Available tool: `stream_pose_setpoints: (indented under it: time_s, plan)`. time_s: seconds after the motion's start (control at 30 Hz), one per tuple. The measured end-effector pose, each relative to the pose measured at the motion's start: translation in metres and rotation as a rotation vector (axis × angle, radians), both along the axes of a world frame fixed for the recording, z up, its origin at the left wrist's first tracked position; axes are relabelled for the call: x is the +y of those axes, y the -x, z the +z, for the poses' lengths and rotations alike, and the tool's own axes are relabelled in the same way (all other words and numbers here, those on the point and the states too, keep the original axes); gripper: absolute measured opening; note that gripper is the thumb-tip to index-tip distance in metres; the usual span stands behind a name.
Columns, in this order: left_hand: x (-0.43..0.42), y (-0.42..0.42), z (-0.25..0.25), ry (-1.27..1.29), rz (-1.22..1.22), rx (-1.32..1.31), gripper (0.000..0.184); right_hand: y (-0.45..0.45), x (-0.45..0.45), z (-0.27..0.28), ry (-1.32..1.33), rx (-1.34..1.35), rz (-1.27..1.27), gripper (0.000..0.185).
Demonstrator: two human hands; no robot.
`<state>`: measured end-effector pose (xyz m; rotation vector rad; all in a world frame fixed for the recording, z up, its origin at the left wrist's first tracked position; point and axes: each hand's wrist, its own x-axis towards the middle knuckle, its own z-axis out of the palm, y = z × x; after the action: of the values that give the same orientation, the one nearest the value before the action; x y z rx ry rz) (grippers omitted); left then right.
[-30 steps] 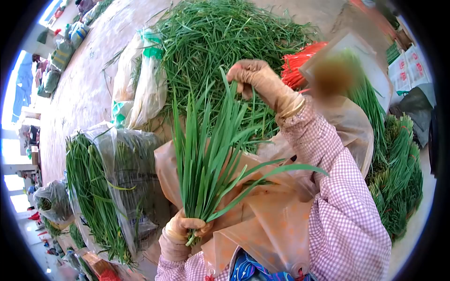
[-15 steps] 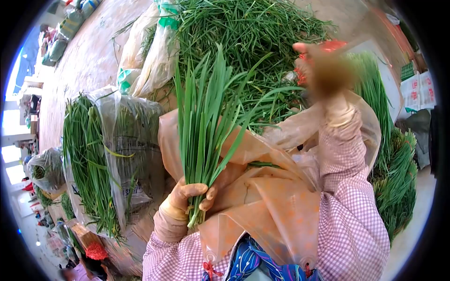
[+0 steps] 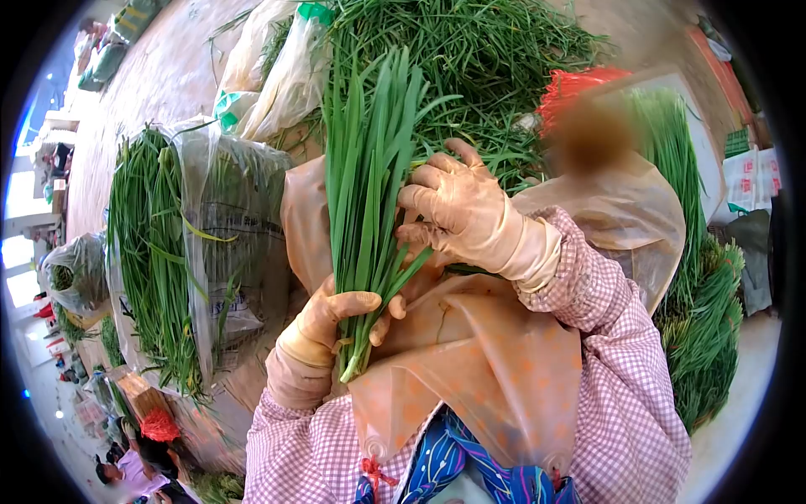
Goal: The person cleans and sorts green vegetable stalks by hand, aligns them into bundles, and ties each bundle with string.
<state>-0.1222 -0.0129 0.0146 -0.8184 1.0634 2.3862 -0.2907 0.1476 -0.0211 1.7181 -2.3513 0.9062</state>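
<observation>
My left hand [image 3: 342, 320], in a tan glove, is closed round the lower stems of a bunch of garlic chives [image 3: 369, 176]. The long flat leaves stand up from the fist, and the pale cut ends stick out below it. My right hand [image 3: 457, 210], also gloved, is at the right side of the bunch. Its fingers are bent but apart, with the tips at the leaves; I see nothing gripped in them. Under both hands lies a translucent orange-brown plastic apron [image 3: 478, 353]. A large loose heap of garlic chives [image 3: 470, 59] lies just beyond the hands.
At left stands a plastic-wrapped bundle of chives [image 3: 151, 260]. Neatly stacked chives [image 3: 697, 328] line the right side, near a bunch of red ties [image 3: 575, 88]. White-and-green plastic bags [image 3: 290, 76] lie at the back. A brown blur [image 3: 592, 134] hides part of the right. Another person [image 3: 134, 470] is at lower left.
My right hand has come back from the red ties at upper right to the side of the chive bunch. My left hand keeps its hold on the stems, slightly higher in view.
</observation>
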Motion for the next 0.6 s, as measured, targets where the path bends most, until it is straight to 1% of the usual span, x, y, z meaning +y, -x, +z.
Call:
stream_pose_setpoints:
  time_s: [0.03,0.1,0.13,0.17,0.23,0.3,0.37,0.43,0.47,0.5,0.57,0.6]
  plan:
    - [0.000,0.000,0.000,-0.001,0.014,0.003,0.058,0.000,0.000,-0.003,-0.003,-0.004,0.002,0.025]
    - [-0.001,0.001,-0.003,-0.029,0.012,0.017,0.058,0.000,0.000,-0.006,0.011,-0.081,0.117,0.022]
    - [-0.002,0.001,-0.004,-0.053,0.009,0.035,0.059,0.003,0.000,-0.004,0.035,-0.063,0.126,0.016]
    - [-0.002,0.002,-0.004,-0.054,0.009,0.032,0.059,0.009,0.001,-0.006,0.034,-0.066,0.126,0.016]
    - [-0.002,0.002,-0.005,-0.115,0.050,0.060,0.059,0.029,0.010,-0.013,-0.101,0.188,-0.152,0.009]
    - [-0.004,0.002,-0.008,-0.136,0.046,0.072,0.057,0.062,0.029,-0.023,-0.165,0.270,-0.392,0.008]
    - [-0.004,0.003,-0.008,-0.147,0.133,0.069,0.050,0.075,0.047,-0.025,0.005,0.297,-0.535,0.016]
    - [-0.011,0.012,-0.015,-0.110,0.103,0.091,0.036,0.077,0.056,-0.015,-0.016,0.301,-0.585,0.026]
    - [-0.011,0.019,-0.016,-0.109,0.122,0.108,0.032,0.071,0.057,-0.003,-0.021,0.086,-0.587,0.030]
    - [-0.010,0.026,-0.017,-0.110,0.135,0.128,0.029,0.067,0.055,0.001,-0.019,0.086,-0.575,0.030]
    - [-0.009,0.039,-0.017,-0.098,0.141,0.134,0.027,0.055,0.047,0.009,0.412,-0.086,-0.268,0.028]
    - [-0.008,0.045,-0.018,-0.087,0.138,0.138,0.026,0.045,0.045,0.010,0.402,-0.048,-0.187,0.026]
